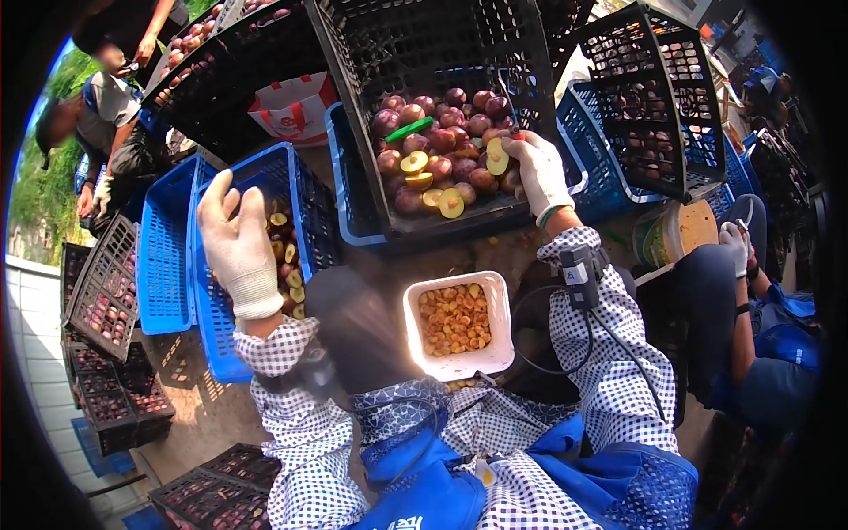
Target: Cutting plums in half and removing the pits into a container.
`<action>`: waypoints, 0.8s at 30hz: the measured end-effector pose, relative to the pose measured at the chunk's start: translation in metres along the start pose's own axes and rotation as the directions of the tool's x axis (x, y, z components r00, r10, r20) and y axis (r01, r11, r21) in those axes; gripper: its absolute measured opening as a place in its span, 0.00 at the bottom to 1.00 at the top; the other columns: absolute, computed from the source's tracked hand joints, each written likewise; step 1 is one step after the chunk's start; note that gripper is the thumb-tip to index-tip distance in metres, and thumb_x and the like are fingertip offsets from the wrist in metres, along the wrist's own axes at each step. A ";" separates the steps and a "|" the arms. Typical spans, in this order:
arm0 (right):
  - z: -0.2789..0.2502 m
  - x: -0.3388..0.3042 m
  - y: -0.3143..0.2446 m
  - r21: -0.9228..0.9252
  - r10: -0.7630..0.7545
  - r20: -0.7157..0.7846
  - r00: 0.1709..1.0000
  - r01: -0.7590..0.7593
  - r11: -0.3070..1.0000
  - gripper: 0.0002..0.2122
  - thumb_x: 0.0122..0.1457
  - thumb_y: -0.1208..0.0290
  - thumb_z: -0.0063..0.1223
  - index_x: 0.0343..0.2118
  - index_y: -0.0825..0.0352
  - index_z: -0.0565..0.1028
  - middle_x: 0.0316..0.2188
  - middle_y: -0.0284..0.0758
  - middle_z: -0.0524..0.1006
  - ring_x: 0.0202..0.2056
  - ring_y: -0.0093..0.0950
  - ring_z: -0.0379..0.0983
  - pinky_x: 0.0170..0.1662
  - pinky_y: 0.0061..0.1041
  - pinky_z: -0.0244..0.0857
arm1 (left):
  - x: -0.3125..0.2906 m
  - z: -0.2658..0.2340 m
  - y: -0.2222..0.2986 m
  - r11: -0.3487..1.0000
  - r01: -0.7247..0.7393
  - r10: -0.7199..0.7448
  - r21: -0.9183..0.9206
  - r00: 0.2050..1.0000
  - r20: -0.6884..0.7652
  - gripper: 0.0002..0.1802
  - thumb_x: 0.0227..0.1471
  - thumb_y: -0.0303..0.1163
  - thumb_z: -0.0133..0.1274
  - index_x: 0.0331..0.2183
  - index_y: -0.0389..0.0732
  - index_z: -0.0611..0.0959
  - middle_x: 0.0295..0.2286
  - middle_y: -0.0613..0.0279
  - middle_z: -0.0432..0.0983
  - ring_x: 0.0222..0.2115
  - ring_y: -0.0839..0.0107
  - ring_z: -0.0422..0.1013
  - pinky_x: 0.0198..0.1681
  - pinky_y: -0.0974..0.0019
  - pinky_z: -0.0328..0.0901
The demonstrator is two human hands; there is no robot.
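My left hand, in a pale glove, hovers over a blue crate of halved plums. Its fingers are apart and hold nothing. My right hand, also gloved, is closed at the right side of a tilted black crate of plums. A small knife shows a bit of red handle at its fingers, the blade thin and hard to see. A cut plum half with its pit is against the fingertips; whether they grip it I cannot tell. Other cut halves lie on the whole plums.
A white tub of plum pits or scraps stands between my knees. A green stick-like tool lies on the plums. Blue and black crates crowd both sides. A co-worker sits at right; other people are at far left.
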State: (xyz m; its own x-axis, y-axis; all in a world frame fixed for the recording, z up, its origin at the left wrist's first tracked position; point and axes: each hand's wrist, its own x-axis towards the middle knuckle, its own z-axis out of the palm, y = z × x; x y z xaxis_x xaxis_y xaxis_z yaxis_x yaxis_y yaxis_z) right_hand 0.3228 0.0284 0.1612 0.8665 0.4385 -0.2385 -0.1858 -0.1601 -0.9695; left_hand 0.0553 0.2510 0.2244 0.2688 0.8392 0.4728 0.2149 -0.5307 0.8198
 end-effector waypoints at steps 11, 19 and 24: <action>-0.049 -0.028 -0.029 0.260 -0.187 -0.120 0.975 0.213 0.942 0.19 0.67 0.57 0.48 0.45 0.70 0.76 0.24 0.31 0.76 0.14 0.12 0.61 0.15 0.13 0.54 | 0.003 0.290 -0.053 0.754 -0.540 -0.045 0.374 0.525 0.850 0.18 0.56 0.41 0.48 0.44 0.43 0.82 0.41 0.47 0.79 0.45 0.46 0.74 0.50 0.50 0.67; -0.056 -0.039 -0.052 0.287 -0.271 -0.187 0.944 0.317 0.904 0.18 0.68 0.59 0.45 0.45 0.71 0.76 0.24 0.32 0.77 0.13 0.11 0.60 0.16 0.12 0.51 | 0.027 0.302 -0.028 0.755 -0.523 -0.241 0.396 0.340 0.909 0.23 0.56 0.51 0.51 0.44 0.45 0.83 0.44 0.48 0.79 0.50 0.50 0.72 0.54 0.53 0.65; -0.054 -0.036 -0.051 0.371 -0.229 -0.211 0.950 0.294 0.881 0.20 0.68 0.55 0.45 0.46 0.70 0.76 0.24 0.33 0.77 0.13 0.11 0.60 0.15 0.12 0.51 | -0.022 0.340 -0.004 0.750 -0.583 -0.129 0.314 0.337 0.933 0.29 0.47 0.57 0.59 0.42 0.44 0.83 0.42 0.50 0.79 0.49 0.50 0.72 0.52 0.51 0.65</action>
State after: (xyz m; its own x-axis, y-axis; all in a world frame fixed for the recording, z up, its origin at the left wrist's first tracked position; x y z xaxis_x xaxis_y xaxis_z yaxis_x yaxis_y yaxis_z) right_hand 0.3265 -0.0269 0.2225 0.9638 0.2666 0.0071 -0.0804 0.3158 -0.9454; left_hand 0.3682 0.1943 0.1007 0.9387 0.2405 -0.2471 0.2993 -0.9241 0.2377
